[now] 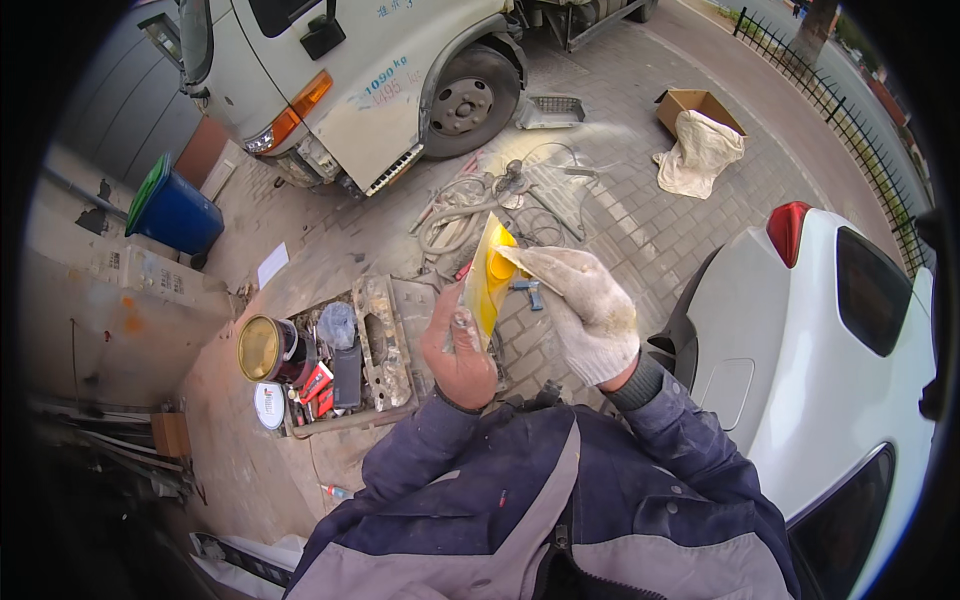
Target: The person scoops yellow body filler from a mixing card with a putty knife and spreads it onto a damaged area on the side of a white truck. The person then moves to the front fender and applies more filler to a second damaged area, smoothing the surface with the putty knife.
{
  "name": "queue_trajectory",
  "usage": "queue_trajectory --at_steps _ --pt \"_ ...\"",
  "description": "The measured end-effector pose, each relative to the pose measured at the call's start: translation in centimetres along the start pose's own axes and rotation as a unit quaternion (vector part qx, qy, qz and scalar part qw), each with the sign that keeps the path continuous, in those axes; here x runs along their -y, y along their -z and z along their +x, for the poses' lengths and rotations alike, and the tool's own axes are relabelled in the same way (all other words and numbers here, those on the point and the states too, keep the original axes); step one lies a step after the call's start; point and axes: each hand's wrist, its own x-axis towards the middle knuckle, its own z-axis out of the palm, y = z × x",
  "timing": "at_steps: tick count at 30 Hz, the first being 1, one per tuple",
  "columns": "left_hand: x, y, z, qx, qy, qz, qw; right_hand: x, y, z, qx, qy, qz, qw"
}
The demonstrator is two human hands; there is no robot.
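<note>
Head view: A worker in a dark blue and grey jacket (460, 500) holds a thin, pointed, translucent yellowish sheet (484, 305) in front of the body, above grey brick paving (655, 235). The bare, dusty left hand (460, 350) pinches the sheet by its lower end, between thumb and fingers; glossy, bright yellow paste (501, 266) lies on its face. The right hand (590, 305), in a white, lightly stained fabric glove, brings its fingertips close together at the paste (whether they pinch a small tool there, one cannot tell).

The step in hand appears to be working or gathering the paste on the sheet. The next move, by the look of it, calls for a firm left pinch, a steady sheet angle so that no paste slides off, and a light touch from the glove.

To the left, on the ground, sits a low, cluttered tray (335, 428). A round, open can with a tan inside (258, 348) stands at its far left corner, a round white lid (269, 405) beside its near left corner, and a long, pitted, dirt-crusted bar (376, 335) runs along its right edge. Beyond stand a white truck (360, 135) and, at right, a white car (750, 310).
</note>
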Motion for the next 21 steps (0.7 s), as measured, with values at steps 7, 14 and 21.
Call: queue_trajectory --at_steps 7,14,21 --pt "-0.6 0.5 1.3 -0.062 -0.055 0.226 0.971 -0.5 -1.3 -1.2 0.176 0.046 0.069 0.981" --pt "-1.7 0.6 1.2 -0.003 0.037 0.022 0.999 -0.7 0.9 0.6 -0.121 -0.263 0.384 0.877" --pt "-2.0 0.4 1.5 -0.005 0.274 -0.428 0.862 -1.2 -0.8 -1.1 0.033 -0.111 0.080 0.990"
